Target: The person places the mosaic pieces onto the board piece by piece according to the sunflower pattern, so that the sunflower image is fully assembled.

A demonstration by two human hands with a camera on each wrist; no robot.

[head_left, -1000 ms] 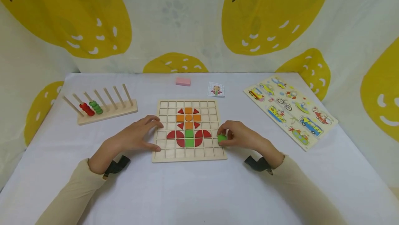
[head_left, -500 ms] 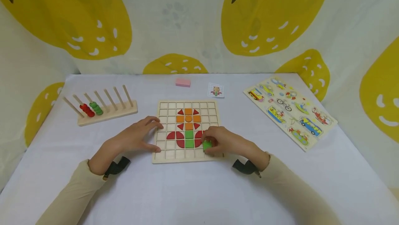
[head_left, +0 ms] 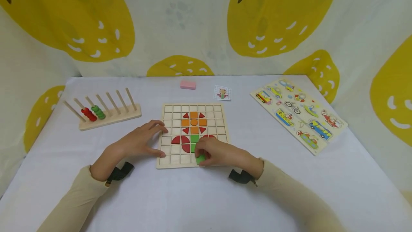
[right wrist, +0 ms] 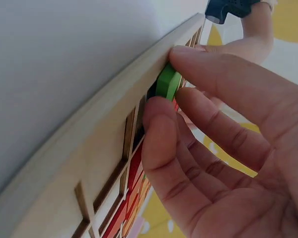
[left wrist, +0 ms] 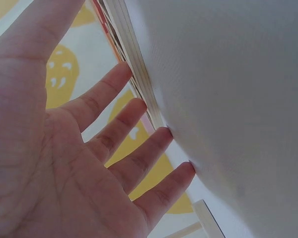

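A wooden grid board (head_left: 172,160) lies in the middle of the table, with orange, red and green tiles forming a flower. My left hand (head_left: 138,141) rests at the board's left edge, fingers extended and spread, as the left wrist view also shows. With thumb and fingers, my right hand (head_left: 217,152) pinches a green square tile (head_left: 200,159) over the bottom row, just below the green stem tiles (head_left: 194,138). In the right wrist view the green tile (right wrist: 168,83) stands tilted at the board's near rim. The right hand covers part of the red leaf tiles on that side.
A small pattern card (head_left: 222,92) and a pink block (head_left: 188,85) lie behind the board. To the left stands a peg rack (head_left: 111,117) with red beads (head_left: 89,114) and green beads (head_left: 98,112). A vehicle picture puzzle (head_left: 299,112) lies at the right.
My right hand has carried the green square tile leftward from the board's right edge to the bottom row under the stem. My left hand has stayed at the left edge.
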